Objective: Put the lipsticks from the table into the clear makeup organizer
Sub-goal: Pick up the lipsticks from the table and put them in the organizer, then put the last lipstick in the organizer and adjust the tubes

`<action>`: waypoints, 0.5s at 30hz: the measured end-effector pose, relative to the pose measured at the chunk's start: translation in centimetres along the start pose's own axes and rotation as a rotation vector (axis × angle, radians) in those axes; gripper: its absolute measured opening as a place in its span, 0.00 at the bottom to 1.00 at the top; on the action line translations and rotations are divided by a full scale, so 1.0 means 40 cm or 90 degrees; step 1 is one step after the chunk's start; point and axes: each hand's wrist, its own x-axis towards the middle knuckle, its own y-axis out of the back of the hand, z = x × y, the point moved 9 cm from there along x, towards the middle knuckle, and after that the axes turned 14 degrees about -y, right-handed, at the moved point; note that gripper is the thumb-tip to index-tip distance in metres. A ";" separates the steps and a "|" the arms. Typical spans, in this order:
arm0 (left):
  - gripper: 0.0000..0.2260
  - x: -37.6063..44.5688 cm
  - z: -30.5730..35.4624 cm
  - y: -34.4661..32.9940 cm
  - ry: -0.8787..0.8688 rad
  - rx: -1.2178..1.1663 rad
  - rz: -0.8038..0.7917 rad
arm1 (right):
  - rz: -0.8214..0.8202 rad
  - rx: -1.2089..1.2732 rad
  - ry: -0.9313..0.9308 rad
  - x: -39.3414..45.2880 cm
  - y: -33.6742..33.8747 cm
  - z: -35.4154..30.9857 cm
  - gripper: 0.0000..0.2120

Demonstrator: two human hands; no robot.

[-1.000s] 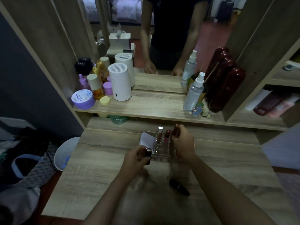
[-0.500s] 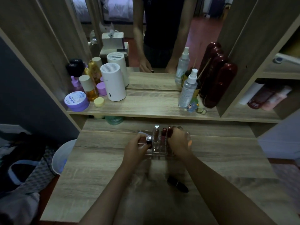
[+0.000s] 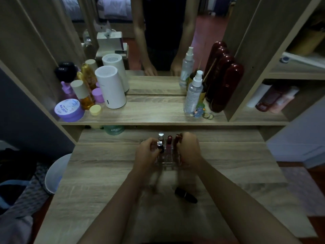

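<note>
**Seating lipsticks in the clear organizer**

Centre frame, left hand [image 3: 146, 152] pinches a silver-capped lipstick [image 3: 160, 147] over the organizer [image 3: 166, 160]; right hand [image 3: 189, 149] grips a red lipstick [image 3: 178, 139]. Lower each upright. One black lipstick [image 3: 186, 195] lies on the table [image 3: 98, 173] below.

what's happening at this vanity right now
A person is loading lipsticks into a clear makeup organizer on the wooden table. The left hand holds a silver-capped lipstick at the organizer's left side, apparently lowering it into a slot. The right hand is closed around a dark red lipstick at the right side. Two more tubes stand upright in the organizer between the hands. One black lipstick lies on the table nearer the person, not yet put away.
</note>
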 end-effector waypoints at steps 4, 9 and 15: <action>0.12 -0.004 -0.004 -0.009 -0.009 0.044 -0.019 | 0.079 0.035 0.190 -0.090 0.102 -0.015 0.10; 0.10 -0.016 0.001 -0.022 -0.019 0.066 -0.028 | -0.104 -0.189 0.206 -0.189 -0.002 0.120 0.16; 0.09 -0.017 0.003 -0.025 -0.032 0.091 -0.029 | -0.222 -0.261 0.124 -0.245 -0.102 0.216 0.19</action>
